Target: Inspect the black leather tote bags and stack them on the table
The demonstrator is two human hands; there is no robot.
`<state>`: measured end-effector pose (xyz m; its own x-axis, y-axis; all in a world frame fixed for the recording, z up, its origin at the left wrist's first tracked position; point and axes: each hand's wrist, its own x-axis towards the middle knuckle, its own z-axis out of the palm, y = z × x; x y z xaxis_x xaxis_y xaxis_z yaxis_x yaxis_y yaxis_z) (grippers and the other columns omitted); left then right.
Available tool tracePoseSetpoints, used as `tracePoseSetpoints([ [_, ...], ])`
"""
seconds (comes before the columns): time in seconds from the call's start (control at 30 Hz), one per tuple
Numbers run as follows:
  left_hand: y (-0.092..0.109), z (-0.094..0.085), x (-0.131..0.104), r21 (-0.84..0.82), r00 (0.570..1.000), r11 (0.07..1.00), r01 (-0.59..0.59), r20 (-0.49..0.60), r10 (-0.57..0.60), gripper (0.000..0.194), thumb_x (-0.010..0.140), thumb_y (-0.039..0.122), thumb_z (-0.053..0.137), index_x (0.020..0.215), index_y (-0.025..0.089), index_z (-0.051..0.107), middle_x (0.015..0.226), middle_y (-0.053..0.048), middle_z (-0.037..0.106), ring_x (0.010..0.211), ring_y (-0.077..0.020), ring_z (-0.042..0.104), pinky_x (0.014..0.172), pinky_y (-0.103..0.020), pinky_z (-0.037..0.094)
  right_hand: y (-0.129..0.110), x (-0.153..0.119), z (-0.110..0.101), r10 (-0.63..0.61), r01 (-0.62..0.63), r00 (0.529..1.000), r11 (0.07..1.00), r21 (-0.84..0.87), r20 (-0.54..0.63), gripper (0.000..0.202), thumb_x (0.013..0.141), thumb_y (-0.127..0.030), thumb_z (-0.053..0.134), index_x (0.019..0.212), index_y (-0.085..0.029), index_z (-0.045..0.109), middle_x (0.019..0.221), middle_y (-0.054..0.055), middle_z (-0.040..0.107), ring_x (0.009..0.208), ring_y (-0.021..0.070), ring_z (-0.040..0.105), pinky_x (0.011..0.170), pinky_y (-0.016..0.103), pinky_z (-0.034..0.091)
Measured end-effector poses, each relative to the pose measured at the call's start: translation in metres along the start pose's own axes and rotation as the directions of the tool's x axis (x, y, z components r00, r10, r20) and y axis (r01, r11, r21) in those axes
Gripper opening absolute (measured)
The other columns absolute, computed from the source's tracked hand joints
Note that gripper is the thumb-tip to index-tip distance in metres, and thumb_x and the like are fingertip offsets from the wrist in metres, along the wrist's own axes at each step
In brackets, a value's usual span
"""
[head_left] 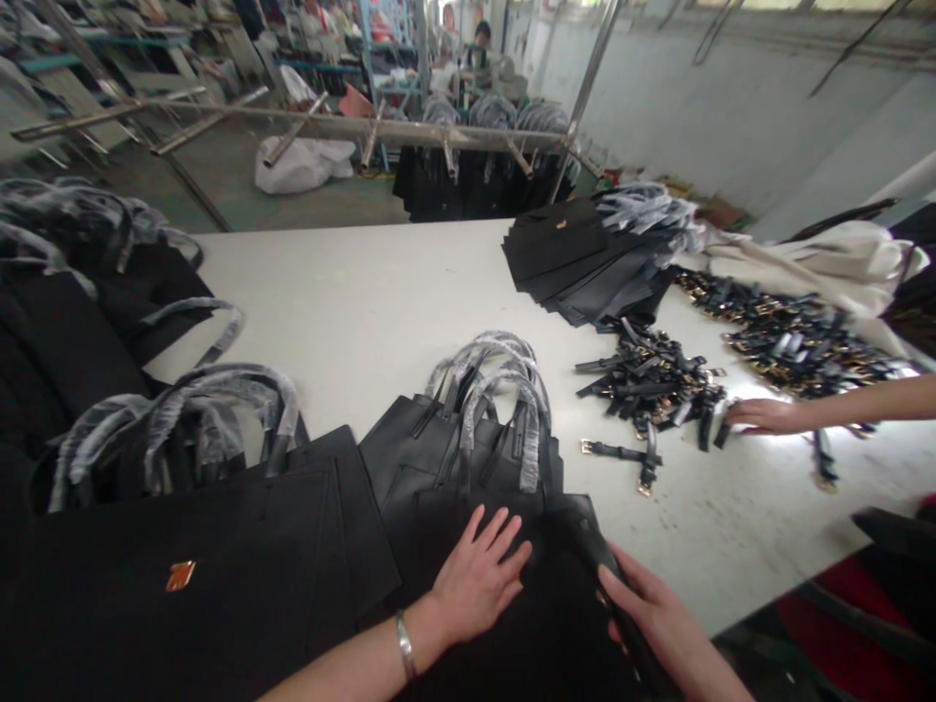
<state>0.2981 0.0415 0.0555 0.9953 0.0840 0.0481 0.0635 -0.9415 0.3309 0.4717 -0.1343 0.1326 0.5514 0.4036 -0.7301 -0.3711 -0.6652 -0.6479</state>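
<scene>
My left hand, with a metal bracelet at the wrist, lies flat with its fingers spread on a black handbag. My right hand grips the bag's folded right edge, thumb on top and fingers curled round the side. Beneath is a stack of similar bags, their handles wrapped in clear plastic. To the left rests another pile of black bags, the front one bearing a gold-coloured emblem.
Buckled black straps lie heaped on the white table. At right, another person's hand reaches toward them. Fanned black panels lie at the back. A metal rack stands behind the table's far edge.
</scene>
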Motion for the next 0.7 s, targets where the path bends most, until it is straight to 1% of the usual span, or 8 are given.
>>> tracePoseSetpoints([
  [0.07,0.002,0.001,0.000,0.002,1.000,1.000,-0.007,0.006,0.007,0.047,0.096,0.041,0.045,0.141,0.029,0.041,0.152,-0.006,0.036,0.144,-0.0274,0.022,0.117,-0.053,0.016,-0.006,0.007,0.008,-0.027,0.027,1.000,0.999,-0.021,-0.001,0.072,0.076,-0.053,0.063,0.138,-0.021,0.046,0.061,-0.006,0.061,0.042,0.0138,0.055,0.039,0.025,0.043],
  [0.17,0.002,0.000,-0.001,0.004,1.000,1.000,-0.004,0.013,0.004,0.047,0.097,0.042,0.044,0.142,0.029,0.040,0.152,-0.006,0.036,0.144,-0.0277,0.022,0.116,-0.053,0.016,-0.013,0.009,0.010,-0.070,0.071,0.997,0.996,-0.058,0.023,0.066,0.078,-0.050,0.061,0.136,-0.021,0.048,0.062,-0.005,0.061,0.043,0.0142,0.056,0.040,0.025,0.045],
  [0.23,0.003,-0.001,-0.001,0.003,1.000,1.000,-0.001,0.015,0.001,0.047,0.097,0.043,0.043,0.142,0.029,0.040,0.152,-0.006,0.035,0.144,-0.0276,0.023,0.116,-0.053,0.016,-0.012,0.006,0.008,-0.051,0.055,0.998,0.995,-0.081,0.042,0.067,0.078,-0.050,0.061,0.136,-0.020,0.048,0.061,-0.005,0.061,0.043,0.0145,0.057,0.040,0.025,0.044],
  [0.33,0.003,-0.002,0.000,0.006,1.000,1.000,-0.008,0.013,0.008,0.046,0.098,0.044,0.040,0.141,0.029,0.042,0.152,-0.006,0.035,0.144,-0.0272,0.023,0.116,-0.052,0.016,-0.011,0.003,0.009,-0.025,0.029,0.999,0.994,-0.106,0.039,0.067,0.078,-0.050,0.059,0.136,-0.018,0.049,0.062,-0.003,0.061,0.042,0.0155,0.057,0.038,0.026,0.044],
  [0.43,0.003,0.000,-0.001,0.012,1.000,1.000,-0.010,0.004,0.010,0.046,0.098,0.044,0.041,0.141,0.029,0.042,0.152,-0.005,0.036,0.144,-0.0269,0.023,0.117,-0.051,0.016,-0.021,0.008,0.013,-0.066,0.067,0.998,0.993,-0.097,0.008,0.062,0.080,-0.050,0.057,0.134,-0.019,0.051,0.062,-0.003,0.061,0.045,0.0170,0.059,0.041,0.027,0.046],
  [0.53,0.003,0.003,-0.002,0.022,1.000,1.000,-0.004,-0.010,0.004,0.046,0.096,0.043,0.045,0.141,0.030,0.042,0.152,-0.005,0.036,0.144,-0.0262,0.023,0.117,-0.050,0.014,-0.028,0.011,0.009,-0.118,0.111,0.991,0.989,-0.094,-0.069,0.064,0.081,-0.051,0.055,0.137,-0.022,0.048,0.060,-0.004,0.060,0.050,0.0176,0.061,0.045,0.026,0.047],
  [0.6,0.004,0.005,-0.002,0.032,1.000,0.999,-0.002,-0.021,0.003,0.046,0.096,0.042,0.046,0.140,0.030,0.042,0.152,-0.005,0.036,0.144,-0.0258,0.023,0.117,-0.049,0.013,-0.025,0.007,0.003,-0.127,0.119,0.988,0.989,-0.093,-0.093,0.068,0.079,-0.052,0.057,0.139,-0.022,0.045,0.061,-0.005,0.060,0.050,0.0172,0.061,0.045,0.026,0.046],
  [0.7,0.005,0.005,-0.002,0.041,0.999,0.999,0.001,-0.035,0.001,0.046,0.096,0.042,0.047,0.139,0.029,0.044,0.151,-0.005,0.037,0.143,-0.0261,0.023,0.117,-0.049,0.013,-0.012,0.000,0.000,-0.081,0.080,0.996,0.993,-0.083,-0.019,0.073,0.075,-0.053,0.061,0.138,-0.020,0.047,0.059,-0.005,0.059,0.044,0.0166,0.057,0.041,0.026,0.045],
])
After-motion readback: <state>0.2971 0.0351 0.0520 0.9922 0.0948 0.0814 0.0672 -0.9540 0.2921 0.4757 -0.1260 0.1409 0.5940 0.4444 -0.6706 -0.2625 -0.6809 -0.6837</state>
